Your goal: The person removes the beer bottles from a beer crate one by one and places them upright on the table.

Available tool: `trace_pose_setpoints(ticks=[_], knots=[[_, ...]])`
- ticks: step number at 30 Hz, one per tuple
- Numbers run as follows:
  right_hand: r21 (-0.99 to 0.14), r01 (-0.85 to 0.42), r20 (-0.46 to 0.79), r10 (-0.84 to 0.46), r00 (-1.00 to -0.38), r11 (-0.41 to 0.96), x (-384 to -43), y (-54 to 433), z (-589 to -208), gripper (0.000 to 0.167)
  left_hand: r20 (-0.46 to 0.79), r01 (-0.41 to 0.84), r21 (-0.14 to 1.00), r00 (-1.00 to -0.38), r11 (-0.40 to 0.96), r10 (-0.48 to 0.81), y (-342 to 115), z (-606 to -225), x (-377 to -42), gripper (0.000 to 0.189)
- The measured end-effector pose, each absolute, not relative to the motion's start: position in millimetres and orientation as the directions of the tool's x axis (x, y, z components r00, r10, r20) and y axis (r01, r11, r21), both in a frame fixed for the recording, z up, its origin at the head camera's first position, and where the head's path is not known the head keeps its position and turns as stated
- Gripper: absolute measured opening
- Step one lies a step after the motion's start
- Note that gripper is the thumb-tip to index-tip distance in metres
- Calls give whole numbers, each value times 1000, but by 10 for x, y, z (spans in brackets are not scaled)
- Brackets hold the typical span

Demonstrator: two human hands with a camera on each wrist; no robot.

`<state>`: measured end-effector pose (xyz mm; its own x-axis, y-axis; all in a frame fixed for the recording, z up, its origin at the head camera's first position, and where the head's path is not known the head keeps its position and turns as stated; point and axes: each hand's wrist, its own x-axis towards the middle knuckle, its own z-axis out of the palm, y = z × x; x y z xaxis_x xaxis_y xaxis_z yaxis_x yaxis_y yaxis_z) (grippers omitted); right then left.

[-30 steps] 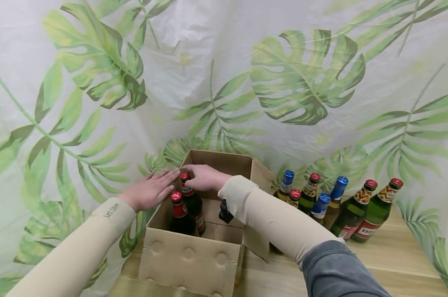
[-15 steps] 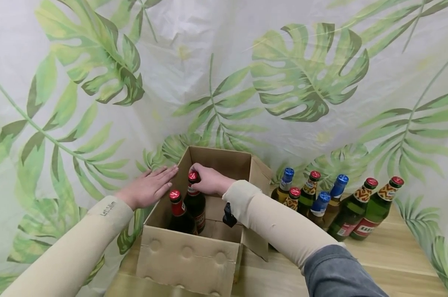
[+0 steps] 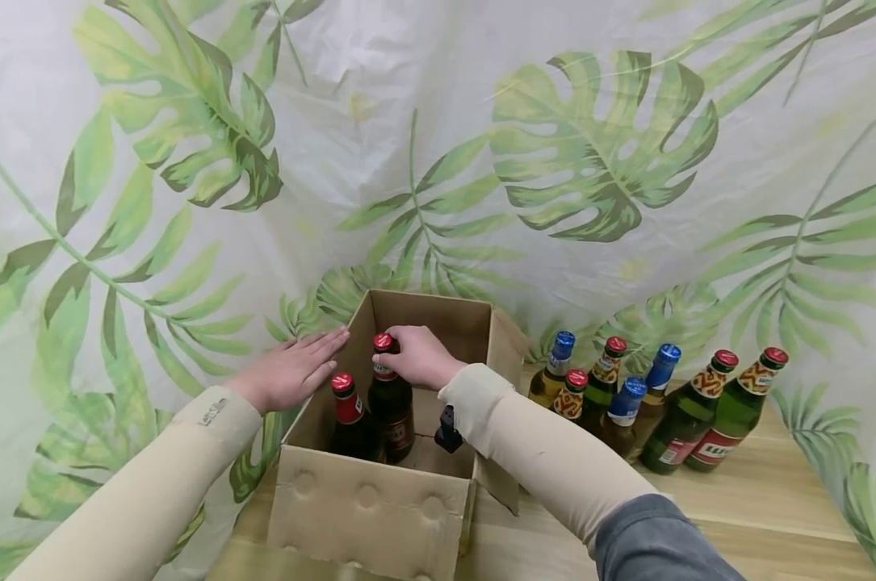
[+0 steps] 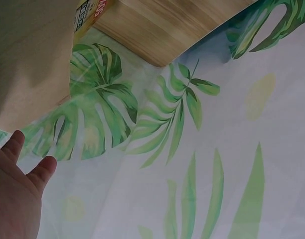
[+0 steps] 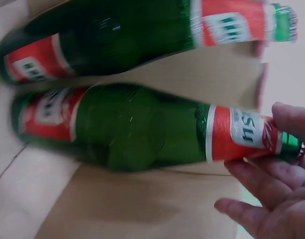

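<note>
Inside an open cardboard box (image 3: 368,508) stand two dark green beer bottles with red caps and red labels. My right hand (image 3: 425,357) pinches the neck of the farther beer bottle (image 3: 394,411), just below its cap. In the right wrist view, the thumb and fingers lie on either side of that neck, by the red neck label (image 5: 242,132). The nearer beer bottle (image 3: 349,407) stands alongside, untouched. My left hand (image 3: 285,373) has its fingers straight, with fingertips at the box's left rim. In the left wrist view only part of the left hand (image 4: 18,184) shows, beside the cardboard.
Right of the box, several bottles (image 3: 630,407) with red or blue caps stand on the wooden table (image 3: 779,516). A box flap (image 3: 499,484) sticks out on the right side. A leaf-print cloth (image 3: 438,161) hangs behind the table and down its left side.
My right hand has shifted the farther bottle rightward, away from the box's left wall and a little apart from the nearer bottle. The left hand stays nearly in place at the rim.
</note>
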<state>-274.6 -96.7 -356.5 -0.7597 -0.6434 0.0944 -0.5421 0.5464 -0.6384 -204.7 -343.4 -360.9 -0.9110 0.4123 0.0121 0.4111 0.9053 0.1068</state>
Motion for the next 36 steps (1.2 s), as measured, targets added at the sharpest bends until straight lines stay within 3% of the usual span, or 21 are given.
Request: trace_pose_setpoints(ticks=[10,19,27,36], knots=[[-716,-443,198,-451,-870,540,-2668,-559,-3075,29,20,411,144,-911,900,413,-3411,-3668,-2079,55],[-816,-447,269,-443,-855,366,-2563,-183,-2339,29,31,407,142,-913,902,407,-3457,-3707,-2038,55],[-848,-406,275,-372,-887,341,-2416,345,-1626,36,70,436,153,-900,887,430,-3450,-3747,-2128,55],[-772,-530,444,-298,-845,352,-2135,818,-1465,33,43,428,163,-903,889,427,-3433,-3694,-2126,55]])
